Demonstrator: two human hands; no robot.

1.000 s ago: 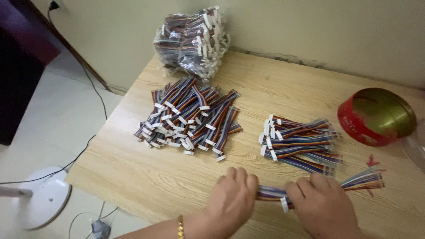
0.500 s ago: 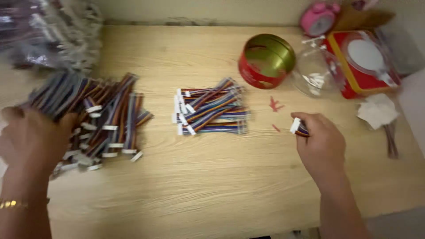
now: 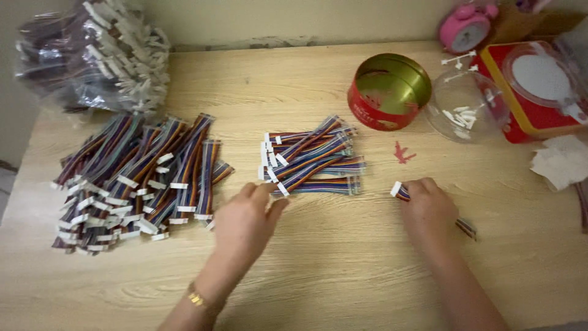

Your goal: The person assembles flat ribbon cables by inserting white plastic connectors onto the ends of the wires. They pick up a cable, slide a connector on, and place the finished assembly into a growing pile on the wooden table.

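My right hand [image 3: 429, 211] is closed over a short rainbow ribbon cable [image 3: 399, 190]. Its white connector sticks out at the thumb and its other end shows behind the wrist. My left hand [image 3: 245, 217] lies flat on the wooden table [image 3: 343, 270]. Its fingertips rest at the near edge of a small pile of the same cables [image 3: 312, 160], and nothing shows in its grip. A much larger heap of cables [image 3: 138, 178] lies to its left.
A clear bag stuffed with cables [image 3: 98, 58] sits at the back left. At the back right stand a red round tin [image 3: 389, 92], a clear plastic dome [image 3: 465, 107], a pink alarm clock [image 3: 462, 27] and a red box [image 3: 539, 92]. Crumpled tissue [image 3: 560, 162] lies at the right.
My left hand has left the large heap and moved right to the small pile. My right hand keeps its cable and has stayed about where it was.
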